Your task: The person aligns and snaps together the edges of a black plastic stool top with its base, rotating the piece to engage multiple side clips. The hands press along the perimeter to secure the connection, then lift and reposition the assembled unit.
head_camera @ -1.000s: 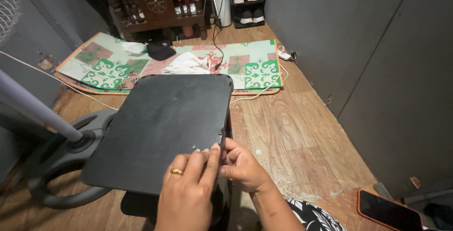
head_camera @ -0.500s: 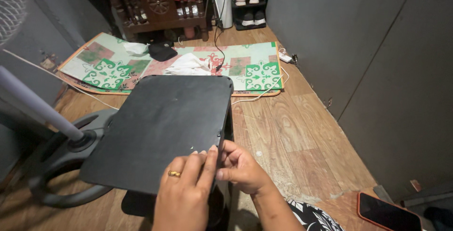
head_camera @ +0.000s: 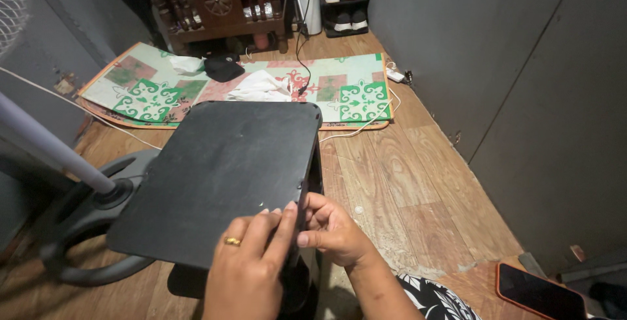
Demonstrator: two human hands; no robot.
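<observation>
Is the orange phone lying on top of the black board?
No, the orange phone lies on the wooden floor at the lower right, apart from the black board.

You had a flat black panel [head_camera: 222, 176] before you, matte, with rounded corners, filling the middle of the frame. It lay roughly level but turned askew, its far edge toward the upper centre and its near edge at the lower centre. Its right edge showed some thickness and a dark side face dropping below it. A few pale specks dotted the surface near the lower right corner, where your fingers met it. It sat raised above the wooden floor.
</observation>
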